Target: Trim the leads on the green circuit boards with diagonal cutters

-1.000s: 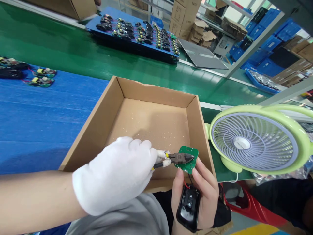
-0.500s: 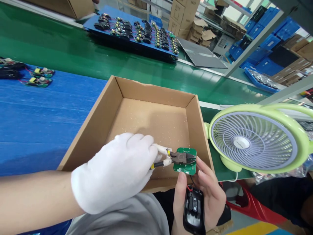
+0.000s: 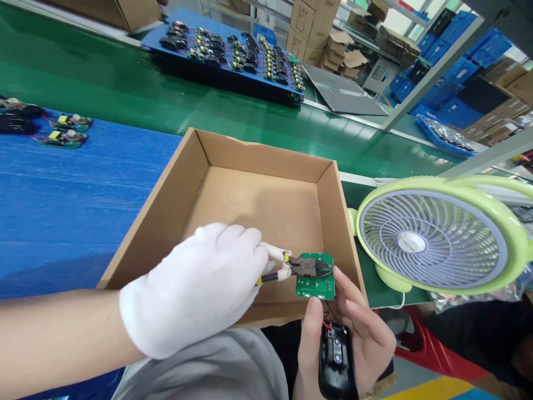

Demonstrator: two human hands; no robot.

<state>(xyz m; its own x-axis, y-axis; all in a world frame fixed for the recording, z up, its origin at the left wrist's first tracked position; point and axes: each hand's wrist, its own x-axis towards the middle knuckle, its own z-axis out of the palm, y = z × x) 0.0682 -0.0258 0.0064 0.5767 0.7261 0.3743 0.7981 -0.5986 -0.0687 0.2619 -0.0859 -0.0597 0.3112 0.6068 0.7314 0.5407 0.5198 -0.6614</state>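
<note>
My left hand [image 3: 195, 289], in a white glove, is closed round the handles of small cutting pliers [image 3: 306, 267]. Their dark jaws lie on a green circuit board [image 3: 315, 284]. My bare right hand [image 3: 358, 339] holds that board upright between thumb and fingers, together with a black plastic housing [image 3: 336, 361] that hangs from it on red and black wires. All of this is over the near right corner of an open cardboard box [image 3: 175, 183], whose floor is dusted with tiny shiny clippings.
A pale green desk fan [image 3: 433, 236] stands right of the box. A blue mat [image 3: 75, 194] on the left carries a few wired boards [image 3: 66, 130]. Across the green conveyor [image 3: 104, 83] sits a blue tray [image 3: 233, 50] of several boards. Stacked cartons and blue crates fill the background.
The board has turned a little and dropped slightly in my right hand, and the black housing has slid lower and rightward. The pliers stay on the board.
</note>
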